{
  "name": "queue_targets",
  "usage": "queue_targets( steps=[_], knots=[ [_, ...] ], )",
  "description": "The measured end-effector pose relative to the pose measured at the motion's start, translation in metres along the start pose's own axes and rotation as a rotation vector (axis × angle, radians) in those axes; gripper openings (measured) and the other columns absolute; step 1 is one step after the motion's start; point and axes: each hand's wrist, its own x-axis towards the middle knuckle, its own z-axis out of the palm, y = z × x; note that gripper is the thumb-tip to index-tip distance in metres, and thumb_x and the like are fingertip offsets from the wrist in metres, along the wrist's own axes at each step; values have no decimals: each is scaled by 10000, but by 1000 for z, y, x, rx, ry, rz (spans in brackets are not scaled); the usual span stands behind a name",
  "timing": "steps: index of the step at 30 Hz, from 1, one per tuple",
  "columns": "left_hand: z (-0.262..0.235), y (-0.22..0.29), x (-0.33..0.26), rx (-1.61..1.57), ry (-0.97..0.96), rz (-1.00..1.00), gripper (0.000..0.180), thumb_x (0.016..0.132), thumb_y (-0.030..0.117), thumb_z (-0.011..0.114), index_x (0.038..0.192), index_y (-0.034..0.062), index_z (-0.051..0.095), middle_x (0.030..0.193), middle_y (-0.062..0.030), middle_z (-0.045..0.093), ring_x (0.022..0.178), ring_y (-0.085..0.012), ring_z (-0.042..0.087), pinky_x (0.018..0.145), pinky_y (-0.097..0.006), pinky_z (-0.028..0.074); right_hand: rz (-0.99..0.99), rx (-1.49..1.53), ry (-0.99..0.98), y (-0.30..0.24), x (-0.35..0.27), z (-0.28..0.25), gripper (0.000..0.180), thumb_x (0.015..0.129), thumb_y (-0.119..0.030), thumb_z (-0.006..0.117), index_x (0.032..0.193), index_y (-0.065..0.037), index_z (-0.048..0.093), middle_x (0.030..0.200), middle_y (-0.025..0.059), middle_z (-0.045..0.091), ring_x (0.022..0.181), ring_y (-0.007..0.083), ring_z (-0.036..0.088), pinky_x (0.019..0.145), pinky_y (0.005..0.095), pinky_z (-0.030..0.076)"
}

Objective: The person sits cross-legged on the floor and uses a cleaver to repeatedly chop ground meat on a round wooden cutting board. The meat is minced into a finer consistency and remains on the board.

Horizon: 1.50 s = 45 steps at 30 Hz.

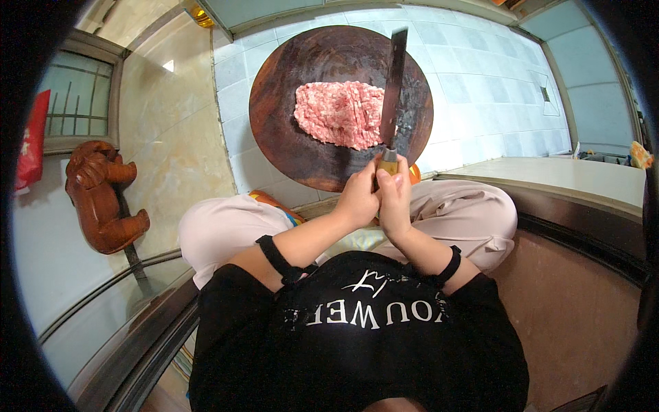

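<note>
A flattened heap of pink minced meat [335,114] lies in the middle of a round dark wooden chopping board [281,147]. Over the right side of the meat, a cleaver [393,86] points away from me, its narrow edge-on blade tilted slightly right. My right hand [394,199] is closed around its yellowish handle, thumb along the top. Pressed against it from the left, my left hand [360,195] is closed at the same handle, some of its fingers hidden. Whether the blade touches the meat, I cannot tell.
My bent legs in pale trousers [226,226] flank the near side of the board. A brown carved wooden figure [103,196] is at the left, below a red packet [32,144]. A white ledge [549,175] runs along the right. Pale tiles [480,89] surround the board.
</note>
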Motion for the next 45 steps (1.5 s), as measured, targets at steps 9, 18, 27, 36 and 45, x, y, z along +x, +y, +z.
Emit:
queue_targets(
  steps=[9,18,27,36,45],
  knots=[
    [5,2,1,91,84,-36,385,863,329,467,964,-39,517,807,-251,596,816,-390,586,689,-428,442,36,-3,-89,7,10,-6,235,822,-172,473,976,6,488,775,39,503,718,96,461,661,242,398],
    [0,4,7,58,82,-16,318,880,293,491,958,-13,524,809,-129,593,772,-198,546,675,-325,441,0,-2,-58,7,14,-1,189,830,-157,464,923,7,485,743,39,492,696,97,449,654,243,396],
    [0,-2,1,42,139,21,374,863,349,498,919,-18,539,767,-211,614,738,-344,613,627,-388,453,-68,10,-119,9,9,2,196,835,-174,476,898,11,491,726,37,486,694,100,452,650,248,397],
    [0,3,2,42,137,-101,323,891,308,465,887,-5,542,766,-94,587,726,-163,548,652,-318,436,-1,-76,-125,15,11,-1,245,815,-175,476,955,23,507,737,62,511,689,114,470,651,260,411],
    [-1,6,6,26,104,-127,265,892,259,494,934,-1,519,767,-62,581,734,-112,523,670,-293,436,77,-39,-123,14,11,-4,206,835,-169,468,938,9,490,758,36,492,710,92,451,644,252,396]
  ],
)
